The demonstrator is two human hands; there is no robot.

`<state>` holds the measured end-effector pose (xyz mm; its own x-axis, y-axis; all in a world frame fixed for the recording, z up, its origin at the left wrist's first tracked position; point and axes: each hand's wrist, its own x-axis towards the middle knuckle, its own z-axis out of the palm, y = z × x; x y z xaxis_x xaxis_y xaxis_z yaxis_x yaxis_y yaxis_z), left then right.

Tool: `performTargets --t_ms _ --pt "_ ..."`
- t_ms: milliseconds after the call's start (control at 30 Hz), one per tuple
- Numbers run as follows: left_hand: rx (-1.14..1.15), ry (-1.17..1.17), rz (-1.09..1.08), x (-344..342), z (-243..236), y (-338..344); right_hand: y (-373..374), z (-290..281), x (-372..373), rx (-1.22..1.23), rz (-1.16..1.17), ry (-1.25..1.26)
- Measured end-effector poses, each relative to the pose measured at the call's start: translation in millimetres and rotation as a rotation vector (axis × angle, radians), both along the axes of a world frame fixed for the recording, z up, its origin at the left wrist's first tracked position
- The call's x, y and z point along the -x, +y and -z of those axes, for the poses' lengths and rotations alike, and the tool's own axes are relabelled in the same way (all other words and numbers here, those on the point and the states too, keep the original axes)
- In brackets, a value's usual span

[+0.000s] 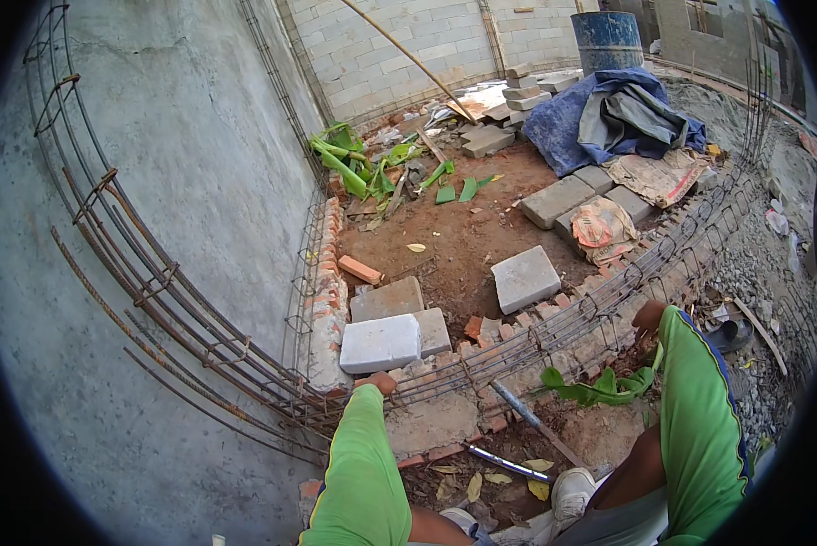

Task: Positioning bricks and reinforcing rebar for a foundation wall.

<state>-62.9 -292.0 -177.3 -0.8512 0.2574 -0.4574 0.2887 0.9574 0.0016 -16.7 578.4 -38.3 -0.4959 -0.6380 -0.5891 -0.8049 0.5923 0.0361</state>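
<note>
My left hand is beside the near edge of a pale lightweight block, next to the steel rebar cage. The green sleeve covers most of it, so its fingers do not show clearly. At the right, my right hand is by the same cage, partly behind its sleeve; whether it grips a bar I cannot tell. The cage runs along a low brick footing and bends up the grey wall at the left. A metal bar leans against the footing between my arms.
More blocks lie on the soil beyond the cage. Cut banana stems lie by the wall. A blue tarp and a blue drum stand farther back. Near my shoes are a thin tube and a green leaf.
</note>
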Motion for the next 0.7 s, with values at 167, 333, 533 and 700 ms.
performTargets --t_ms 167,333,533,700 --pt "-0.071 -0.042 -0.091 -9.1 2.5 -5.7 -11.8 -0.2 -0.2 -0.104 -0.039 0.051" --pt "-0.142 -0.088 -0.189 -29.0 -11.2 -17.5 -57.8 -27.2 1.8 -0.149 -0.025 0.043" --pt "-0.010 -0.215 0.260 -43.0 -88.2 11.1 -63.4 -17.0 4.1 -0.225 0.221 -0.003" --pt "-0.010 -0.260 0.101 -54.5 -154.3 59.5 -24.9 22.7 24.2 -0.870 -0.684 0.077"
